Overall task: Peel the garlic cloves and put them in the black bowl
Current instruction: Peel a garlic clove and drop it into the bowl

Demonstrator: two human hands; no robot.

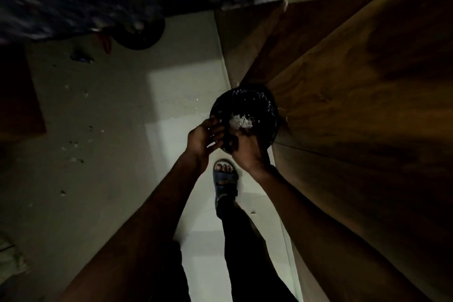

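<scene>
Over the bin point(245, 105), both hands together, left hand point(204, 137) loosely spread, holding nothing. Right hand point(246, 152): grip hidden, cannot tell. White peels point(240, 121) inside.

Both hands point(204, 138) point(245, 152) crowd the near rim of a bin point(267, 105) lined with a black bag, pressed against a wooden cabinet point(355, 117) that walls off its right side. Pale floor point(176, 95) lies open to the bin's left and beyond it. A sandalled foot point(225, 179) stands just below the hands
</scene>
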